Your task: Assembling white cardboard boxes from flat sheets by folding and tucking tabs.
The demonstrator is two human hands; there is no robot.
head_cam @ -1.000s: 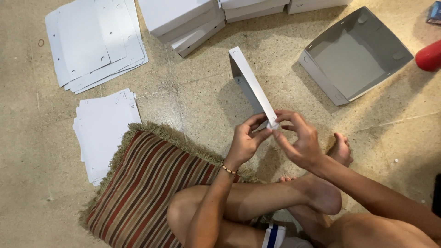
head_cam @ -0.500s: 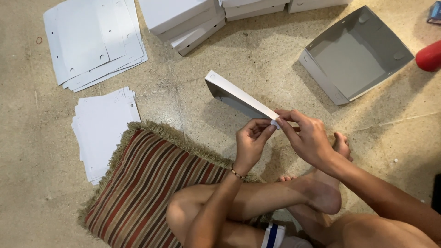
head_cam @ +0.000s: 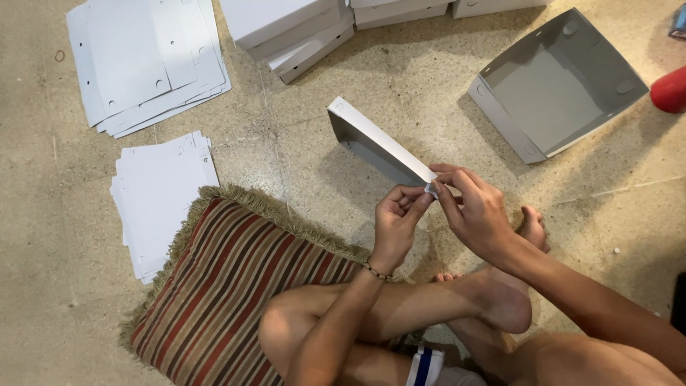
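I hold a white cardboard box piece (head_cam: 375,143), grey on the inside, above the floor in front of my crossed legs. My left hand (head_cam: 397,223) and my right hand (head_cam: 473,213) both pinch its near corner, fingertips close together. The piece stretches from my fingers up and to the left, seen nearly edge-on with a folded flap at the far end.
A folded grey box tray (head_cam: 557,82) lies at the upper right. Flat white cardboard sheets are stacked at the upper left (head_cam: 146,61) and at the left (head_cam: 164,196). Finished white boxes (head_cam: 293,28) stand at the top. A striped cushion (head_cam: 236,286) is under my left knee.
The cardboard piece has swung from pointing almost straight up to leaning up and to the left. Both hands have kept hold of its near corner.
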